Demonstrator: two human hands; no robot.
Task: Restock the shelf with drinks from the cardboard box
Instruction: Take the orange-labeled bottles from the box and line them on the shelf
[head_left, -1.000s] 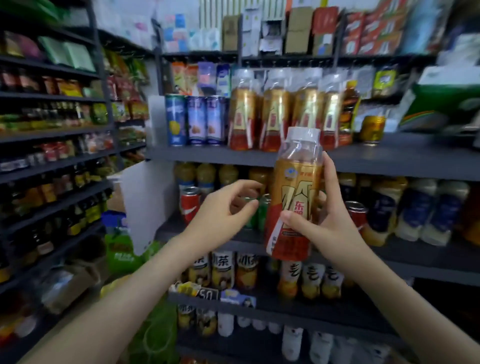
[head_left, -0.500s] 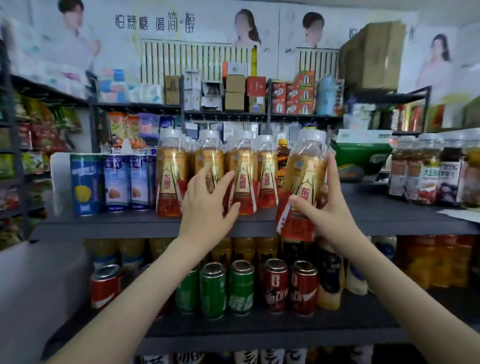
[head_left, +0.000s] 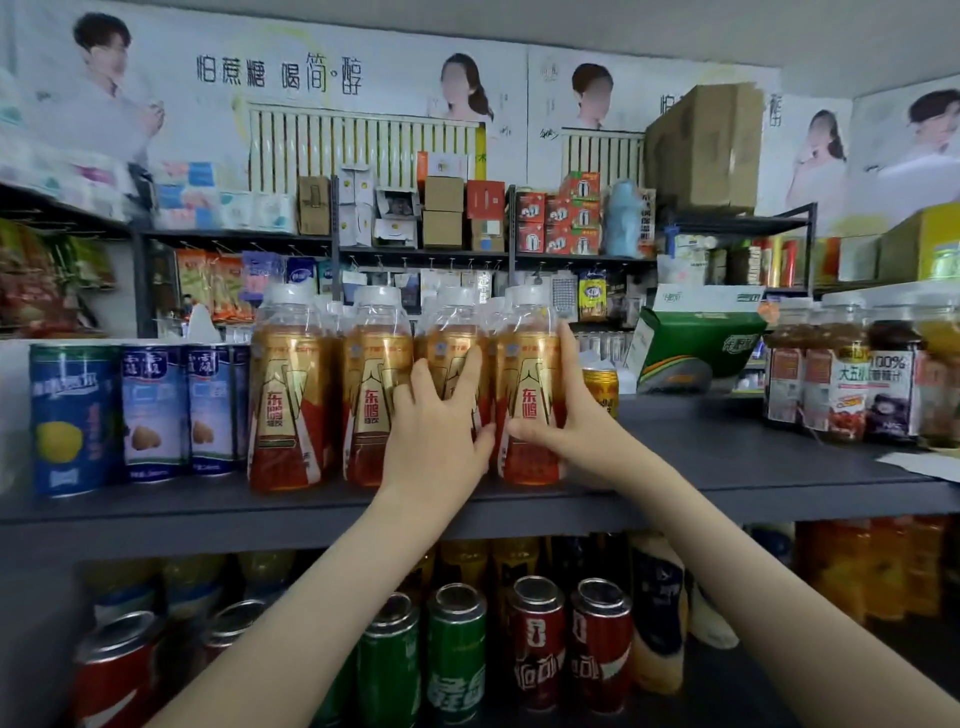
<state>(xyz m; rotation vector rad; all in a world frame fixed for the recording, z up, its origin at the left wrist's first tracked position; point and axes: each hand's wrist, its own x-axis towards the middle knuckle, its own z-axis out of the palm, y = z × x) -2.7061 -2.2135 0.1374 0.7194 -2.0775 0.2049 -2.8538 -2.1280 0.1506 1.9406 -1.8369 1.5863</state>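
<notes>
Low in the frame both forearms reach up to the middle of the picture, where the right hand (head_left: 582, 431) has brought its bottle (head_left: 530, 395) to rest. Half a second ago the bottle hung tilted above the front edge of the shelf (head_left: 727, 467). Now it stands upright on the shelf at the right end of the row of matching drinks, just beside the neighbouring bottle (head_left: 453, 358). The right hand's fingers (head_left: 567, 358) still curl round its right side, with the thumb across the label, so it is set down but not yet let go. The left hand (head_left: 436, 431) holds nothing; its fingers (head_left: 467, 374) are spread flat against the neighbouring bottle, seemingly steadying the row. Behind, a gold can (head_left: 600, 389) and a green carton (head_left: 691, 343) sit further back on the shelf. This bottle looks as good as stocked. The likely next steps are to release it and fetch another from the box, which is out of view.
</notes>
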